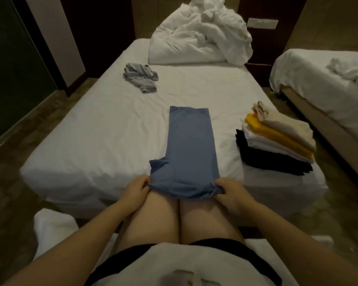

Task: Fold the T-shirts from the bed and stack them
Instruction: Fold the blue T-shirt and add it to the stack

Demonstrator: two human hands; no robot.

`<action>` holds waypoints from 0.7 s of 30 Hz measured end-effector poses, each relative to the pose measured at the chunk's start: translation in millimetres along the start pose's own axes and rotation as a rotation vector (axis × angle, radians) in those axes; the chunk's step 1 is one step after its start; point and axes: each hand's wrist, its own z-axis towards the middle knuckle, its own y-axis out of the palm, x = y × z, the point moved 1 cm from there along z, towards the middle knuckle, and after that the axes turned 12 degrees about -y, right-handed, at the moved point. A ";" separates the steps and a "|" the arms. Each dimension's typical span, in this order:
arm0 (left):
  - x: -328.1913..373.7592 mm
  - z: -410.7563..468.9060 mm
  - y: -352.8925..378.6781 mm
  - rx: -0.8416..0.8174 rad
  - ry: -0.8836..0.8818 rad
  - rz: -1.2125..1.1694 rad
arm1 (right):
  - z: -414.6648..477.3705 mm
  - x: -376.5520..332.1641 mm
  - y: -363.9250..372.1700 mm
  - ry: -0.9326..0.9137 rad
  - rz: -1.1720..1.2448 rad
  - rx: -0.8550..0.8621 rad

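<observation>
A blue T-shirt point(189, 149) lies on the white bed point(95, 141), folded lengthwise into a long strip that runs away from me. Its near end hangs over the bed's front edge onto my knees. My left hand point(135, 187) pinches the near left corner, where a sleeve bulges out. My right hand point(228, 191) grips the near right corner. A stack of folded shirts point(277, 141), black at the bottom, then white, yellow and cream on top, rests at the bed's right edge. A crumpled grey T-shirt point(141, 77) lies far left on the bed.
A heap of white bedding and a pillow point(201, 36) fills the head of the bed. A second bed point(322, 79) stands to the right across a narrow floor gap. White cloth point(54, 228) lies beside my left leg.
</observation>
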 end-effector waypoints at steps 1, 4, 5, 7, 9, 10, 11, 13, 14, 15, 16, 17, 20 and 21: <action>0.5 -0.3 0.6 -0.029 -0.017 -0.016 | -1.9 1.7 3.5 -0.010 0.010 0.001; 2.2 3.0 2.2 -0.118 -0.045 -0.083 | -2.0 1.0 8.1 -0.094 -0.076 0.010; 1.9 3.1 2.6 -0.147 -0.064 -0.089 | -0.5 0.3 9.5 -0.144 -0.124 0.016; 0.3 6.7 5.5 -0.140 -0.084 -0.099 | 2.3 -5.8 10.0 -0.232 -0.186 0.020; 1.9 6.1 6.1 -0.035 -0.069 -0.138 | 1.6 -13.9 8.2 -0.282 -0.215 0.045; 3.1 4.3 4.8 0.035 -0.053 -0.142 | -0.3 -14.4 7.5 -0.292 -0.221 0.070; 4.5 1.3 2.8 0.090 -0.029 -0.124 | -3.4 -14.2 7.6 -0.308 -0.222 0.093; -0.3 -1.7 1.7 0.090 -0.003 -0.065 | -10.7 -12.2 10.7 -0.346 -0.201 0.080; -4.6 -3.0 2.1 0.042 -0.012 -0.053 | -12.9 -11.9 12.2 -0.341 -0.175 0.035; -8.1 -4.9 2.1 -0.010 -0.037 -0.070 | -12.2 -12.8 11.8 -0.326 -0.163 -0.016; -9.8 -6.1 1.3 -0.057 -0.077 -0.132 | -9.0 -14.2 9.9 -0.307 -0.159 -0.053; -10.0 -6.8 0.6 -0.096 -0.119 -0.218 | -4.1 -18.3 7.7 -0.297 -0.145 -0.085; -0.5 -1.5 -1.1 -0.185 -0.206 -0.349 | 17.8 -44.6 3.6 -0.270 0.056 -0.080; 2.2 2.7 0.2 -0.197 -0.247 -0.392 | 28.2 -52.0 6.2 -0.244 0.099 -0.061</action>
